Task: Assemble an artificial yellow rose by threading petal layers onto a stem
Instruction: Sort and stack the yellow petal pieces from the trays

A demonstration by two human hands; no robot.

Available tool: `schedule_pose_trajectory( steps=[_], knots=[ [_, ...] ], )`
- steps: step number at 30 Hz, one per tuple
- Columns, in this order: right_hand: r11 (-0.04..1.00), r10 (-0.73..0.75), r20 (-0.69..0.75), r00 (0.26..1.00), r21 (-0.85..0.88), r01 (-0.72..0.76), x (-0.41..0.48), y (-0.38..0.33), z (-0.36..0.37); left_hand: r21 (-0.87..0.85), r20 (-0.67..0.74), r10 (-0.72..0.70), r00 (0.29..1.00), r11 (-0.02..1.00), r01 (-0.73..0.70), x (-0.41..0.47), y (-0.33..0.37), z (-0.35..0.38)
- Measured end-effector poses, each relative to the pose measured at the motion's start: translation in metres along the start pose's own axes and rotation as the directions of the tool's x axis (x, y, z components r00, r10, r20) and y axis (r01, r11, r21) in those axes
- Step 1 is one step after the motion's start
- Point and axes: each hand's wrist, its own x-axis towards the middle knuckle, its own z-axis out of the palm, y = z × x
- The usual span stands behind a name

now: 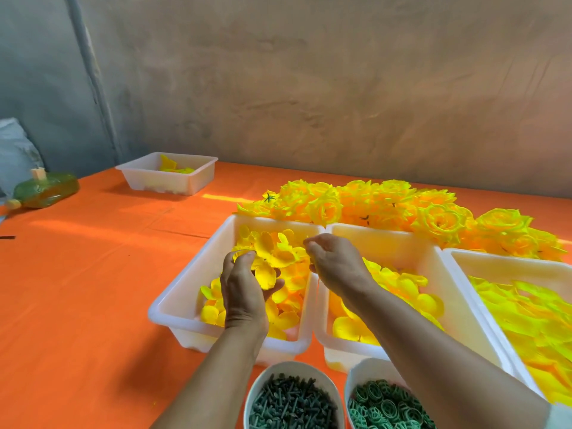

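Observation:
My left hand (244,289) hovers over the leftmost white bin (173,292) of yellow petal layers (284,252) and cups a small petal layer (264,275) in its curled fingers. My right hand (334,261) is just right of it over the same bin, fingers curled with the tips pinched together; what they pinch is too small to make out. A pile of finished yellow roses (402,212) lies behind the bins. A white cup of dark green stems (291,404) stands at the front edge.
Two more white bins (433,252) (464,261) of larger yellow petals sit to the right. A cup of green ring pieces (383,407) stands beside the stems. A further bin (167,174) and a green bottle (46,188) lie at the far left on the orange tablecloth (93,289).

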Motion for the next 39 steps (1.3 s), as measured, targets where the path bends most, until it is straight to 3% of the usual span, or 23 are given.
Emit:
schedule_pose_trajectory(
  steps=[4,6,8,11,13,15,17,19,22,26,33,39],
  knots=[
    [0.953,-0.297,-0.097,0.950,-0.092,0.289,-0.023,-0.010,-0.007,0.066,0.018,0.002,1.000,0.998,-0.003,0.004,-0.006,0.001],
    [0.844,-0.502,0.038,0.864,-0.197,0.499,-0.038,-0.011,-0.009,0.129,0.028,0.026,0.999,0.991,-0.030,0.005,-0.008,0.001],
    [0.681,-0.615,0.192,0.765,-0.360,0.637,-0.047,-0.006,-0.007,0.188,0.041,0.063,0.997,0.980,-0.070,0.003,-0.007,0.002],
    [0.520,-0.686,0.220,0.694,-0.519,0.678,-0.050,-0.001,0.002,0.327,0.094,0.129,0.987,0.932,-0.153,0.001,-0.006,0.002],
    [0.507,-0.720,0.173,0.672,-0.530,0.680,-0.048,0.003,0.007,0.341,0.135,0.104,0.985,0.929,-0.145,-0.001,-0.006,0.002],
    [0.655,-0.652,0.095,0.752,-0.430,0.622,-0.046,0.009,0.011,0.232,0.194,0.005,0.981,0.971,-0.051,-0.002,-0.006,0.001],
    [0.861,-0.476,-0.049,0.878,-0.231,0.454,-0.043,0.014,0.013,0.142,0.273,-0.048,0.961,0.990,0.010,-0.004,-0.005,0.000],
    [0.961,-0.275,-0.125,0.953,-0.013,0.276,-0.041,0.019,0.012,0.132,0.346,-0.070,0.935,0.991,0.025,-0.006,-0.004,-0.001],
    [0.972,-0.117,-0.076,0.990,0.195,0.129,-0.040,0.028,0.010,0.171,0.431,-0.082,0.899,0.985,0.008,-0.009,-0.004,-0.001],
    [0.957,-0.068,-0.035,0.997,0.279,0.075,-0.040,0.034,0.009,0.210,0.457,-0.058,0.887,0.977,-0.044,-0.014,-0.005,0.000],
    [0.961,-0.002,-0.056,0.998,0.278,0.017,-0.039,0.032,0.009,0.354,0.442,-0.021,0.897,0.923,-0.152,-0.014,-0.008,0.000],
    [0.983,0.007,-0.101,0.995,0.185,0.012,-0.041,0.033,0.005,0.365,0.468,-0.033,0.883,0.917,-0.159,-0.016,-0.007,0.000]
  ],
)
